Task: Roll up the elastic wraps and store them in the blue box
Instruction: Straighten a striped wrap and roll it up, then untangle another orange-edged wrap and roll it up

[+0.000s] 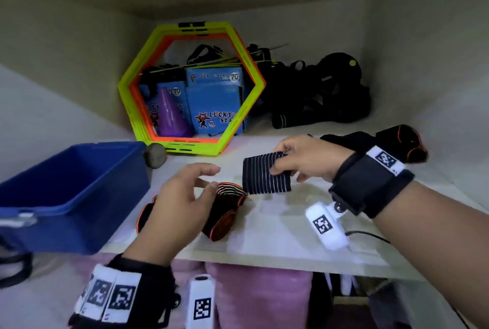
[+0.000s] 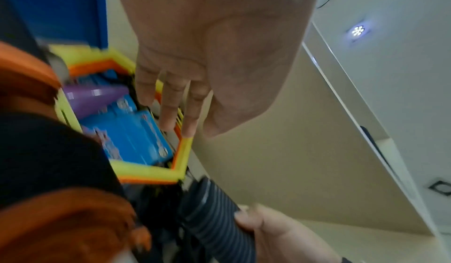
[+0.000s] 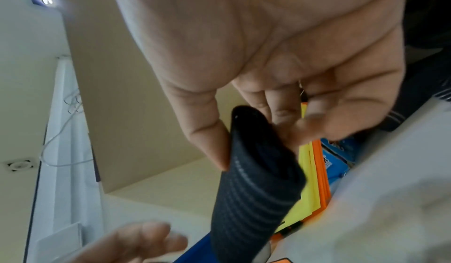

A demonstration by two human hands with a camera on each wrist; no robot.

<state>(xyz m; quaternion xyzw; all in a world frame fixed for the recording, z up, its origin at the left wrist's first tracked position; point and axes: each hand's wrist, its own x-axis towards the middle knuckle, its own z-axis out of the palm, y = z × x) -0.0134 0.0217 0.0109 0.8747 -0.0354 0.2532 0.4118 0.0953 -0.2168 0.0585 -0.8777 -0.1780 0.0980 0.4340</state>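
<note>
A dark ribbed elastic wrap (image 1: 264,172), rolled into a short tube, is held above the shelf, pinched between the thumb and fingers of my right hand (image 1: 283,162). In the right wrist view the tube (image 3: 251,190) points away from my right hand (image 3: 256,132). My left hand (image 1: 209,178) hovers just left of it with relaxed, straight fingers (image 2: 168,113), over a black wrap with orange edging (image 1: 225,212) lying on the shelf. Whether it touches that wrap I cannot tell. The blue box (image 1: 79,191) stands open at the left, overhanging the shelf edge.
Yellow and orange hexagon rings (image 1: 190,85) lean at the back, framing blue cartons (image 1: 214,101) and a purple cone (image 1: 172,114). A grey ball (image 1: 155,155) sits by the box. Black straps (image 1: 317,96) and more orange-edged wraps (image 1: 402,143) lie at the right. The shelf's front edge (image 1: 264,257) is close.
</note>
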